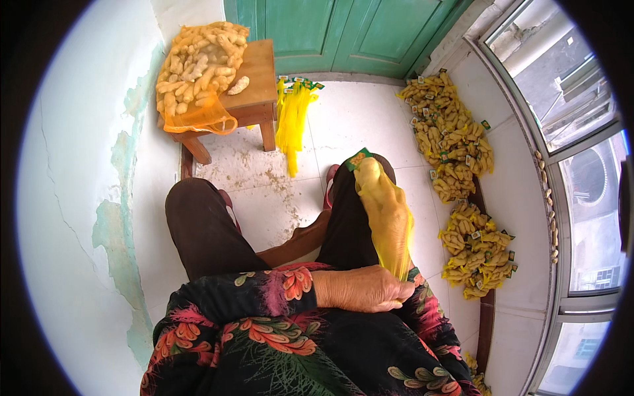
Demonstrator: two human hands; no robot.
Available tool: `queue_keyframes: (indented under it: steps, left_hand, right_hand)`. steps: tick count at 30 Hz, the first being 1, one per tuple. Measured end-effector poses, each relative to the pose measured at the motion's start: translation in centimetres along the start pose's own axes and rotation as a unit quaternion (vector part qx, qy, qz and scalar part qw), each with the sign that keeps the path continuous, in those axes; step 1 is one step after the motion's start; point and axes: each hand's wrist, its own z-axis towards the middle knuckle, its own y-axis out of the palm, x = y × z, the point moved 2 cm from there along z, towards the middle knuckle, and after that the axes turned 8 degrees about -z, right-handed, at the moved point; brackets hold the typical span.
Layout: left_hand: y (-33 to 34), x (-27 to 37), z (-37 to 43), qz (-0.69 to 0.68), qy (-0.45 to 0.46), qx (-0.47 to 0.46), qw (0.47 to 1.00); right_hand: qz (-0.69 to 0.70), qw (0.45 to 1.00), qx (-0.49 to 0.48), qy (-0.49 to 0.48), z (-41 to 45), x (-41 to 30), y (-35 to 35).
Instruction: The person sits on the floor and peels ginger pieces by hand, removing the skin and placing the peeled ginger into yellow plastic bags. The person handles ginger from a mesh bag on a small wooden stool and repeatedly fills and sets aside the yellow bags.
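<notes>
My left hand (pixel 366 289) reaches across my lap and pinches the gathered lower edge of a yellow mesh bag (pixel 403 257) near my right wrist. The netting is drawn over my right hand (pixel 391 218), which lies above my right thigh with its fingers around a pale piece of ginger (pixel 367 171). Much of that ginger is hidden by my fingers and the mesh. A green printed tag (pixel 357 159) sits at the far end of the bag.
An orange net sack of ginger (pixel 198 74) lies on a wooden stool (pixel 260 64), beside a loose ginger piece (pixel 239 85). Flat yellow mesh bags (pixel 293 123) hang from its side. Filled, tagged bags (pixel 446 133) line the right wall; peanuts (pixel 549 198) lie along the windowsill.
</notes>
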Motion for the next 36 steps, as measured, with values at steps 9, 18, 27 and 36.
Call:
queue_keyframes:
  steps: [9,18,27,36]
  left_hand:
    - [-0.6,0.7,0.1,0.054,0.018,0.058,0.997]
    - [-4.5,1.2,-4.5,-0.059,-0.088,0.204,0.973]
    - [-15.0,2.0,-7.9,-0.290,0.051,0.493,0.819]
    - [-23.2,4.4,-10.0,-0.227,0.079,0.551,0.799]
  right_hand:
    - [0.073,0.988,-0.126,0.045,2.2,-0.3,0.8]
    - [0.605,0.769,-0.204,0.037,3.1,-5.2,-1.6]
    - [0.373,0.900,-0.195,-0.113,2.2,-11.0,-1.5]
    - [0.172,0.919,-0.164,-0.315,-1.3,-5.4,6.6]
